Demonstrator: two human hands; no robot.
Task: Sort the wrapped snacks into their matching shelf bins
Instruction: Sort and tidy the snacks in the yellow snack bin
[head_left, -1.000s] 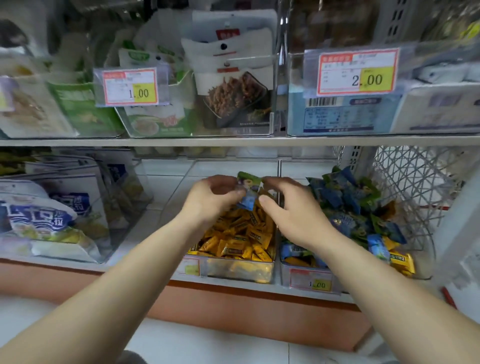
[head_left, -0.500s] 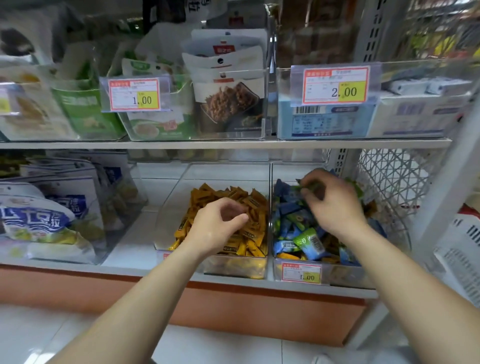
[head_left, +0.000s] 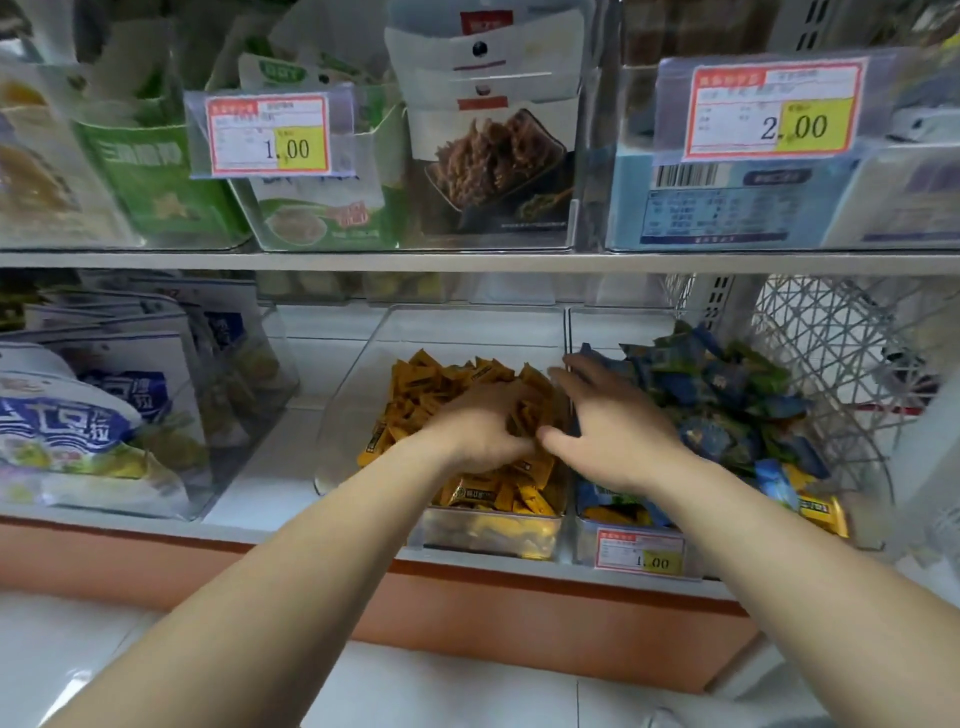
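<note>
My left hand (head_left: 478, 428), blurred, fingers bent down into the yellow snacks (head_left: 441, 382) in the middle clear bin (head_left: 467, 322), grip I can't tell, my right hand (head_left: 613, 431) just beside it, spread with nothing held, over the edge of the right bin (head_left: 623, 327) heaped with blue and green snacks (head_left: 727, 384).

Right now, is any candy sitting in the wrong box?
Yes. A few yellow snacks lie at the front of the blue and green snacks in the right bin. They match the yellow pile in the middle bin, so they look misplaced.
</note>
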